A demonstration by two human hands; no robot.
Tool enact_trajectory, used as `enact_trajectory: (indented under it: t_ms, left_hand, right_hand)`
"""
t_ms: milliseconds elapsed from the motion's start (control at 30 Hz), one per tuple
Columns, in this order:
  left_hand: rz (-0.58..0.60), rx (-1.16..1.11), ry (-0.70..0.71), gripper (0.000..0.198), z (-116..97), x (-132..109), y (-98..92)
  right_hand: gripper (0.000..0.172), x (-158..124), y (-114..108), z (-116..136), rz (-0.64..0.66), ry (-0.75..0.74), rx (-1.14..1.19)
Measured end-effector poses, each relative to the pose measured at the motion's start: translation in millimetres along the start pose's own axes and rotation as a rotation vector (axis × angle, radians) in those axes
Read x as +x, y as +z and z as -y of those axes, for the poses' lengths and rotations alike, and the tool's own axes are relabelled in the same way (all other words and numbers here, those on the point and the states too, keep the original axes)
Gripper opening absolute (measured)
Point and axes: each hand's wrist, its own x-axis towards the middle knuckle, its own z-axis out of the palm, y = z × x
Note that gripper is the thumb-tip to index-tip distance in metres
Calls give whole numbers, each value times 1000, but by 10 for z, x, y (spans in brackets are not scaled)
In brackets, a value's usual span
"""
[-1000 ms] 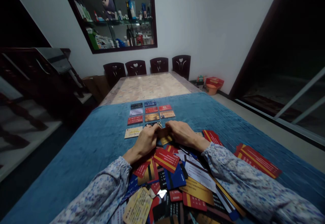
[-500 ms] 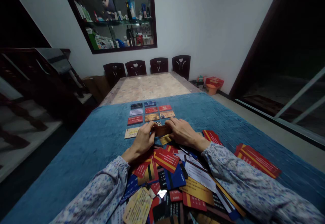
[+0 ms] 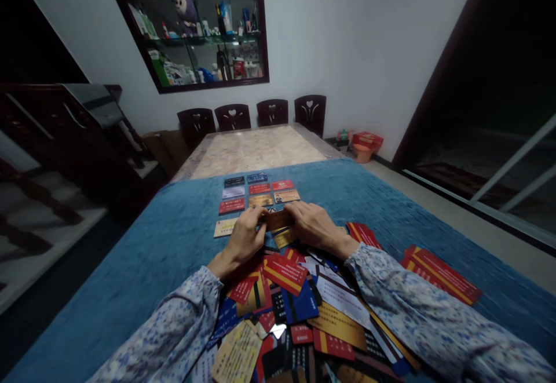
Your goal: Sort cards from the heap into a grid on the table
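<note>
Between my two hands is a brown card point(image 3: 279, 219), tilted up, its ends pinched by the fingers of each side. My left hand point(image 3: 244, 237) grips its left end, and my right hand point(image 3: 316, 228) its right end. A gold card point(image 3: 283, 237) lies just below it. Beyond my hands, cards are laid out in rows, among them a red card point(image 3: 231, 205), a gold card point(image 3: 261, 200) and a cream card point(image 3: 225, 228). Nearer to me, between my forearms, spreads a heap of mixed cards with a red card point(image 3: 285, 273) and a blue card point(image 3: 299, 305) near its top.
Red cards with yellow stripes point(image 3: 441, 273) lie to the right on the blue cloth point(image 3: 165, 244). The table's bare patterned top point(image 3: 260, 146) shows at the far end, with chairs point(image 3: 272, 112) behind it. A display shelf point(image 3: 204, 38) is set in the wall.
The brown card has tipped slightly and shows more of its face towards me. My hands have stayed in nearly the same place, and the other cards lie as before.
</note>
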Motion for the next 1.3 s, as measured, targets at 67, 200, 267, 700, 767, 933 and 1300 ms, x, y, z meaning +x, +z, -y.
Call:
enact_trajectory:
  t_ms: [67, 200, 267, 700, 767, 933, 1300]
  left_hand:
    - [-4, 37, 27, 18, -15, 13, -24]
    - [15, 100, 68, 22, -54, 36, -75]
    - [20, 116, 84, 28, -70, 43, -97]
    - [53, 370, 150, 55, 3, 172, -235]
    - [74, 406, 161, 52, 39, 240, -292]
    - [171, 465, 108, 47, 200, 438, -425]
    - [387, 422, -88, 43, 632, 698, -372]
  right_hand:
    - [29, 5, 10, -10, -15, 2, 16]
    - [28, 20, 24, -40, -39, 14, 42]
    - [31, 27, 15, -58, -43, 5, 53]
    - [42, 270, -193, -164, -53, -53, 28]
    - [43, 352, -198, -200, -60, -69, 32]
    - [43, 610, -146, -303, -27, -105, 43]
    - [38, 1097, -8, -342, 298, -42, -14]
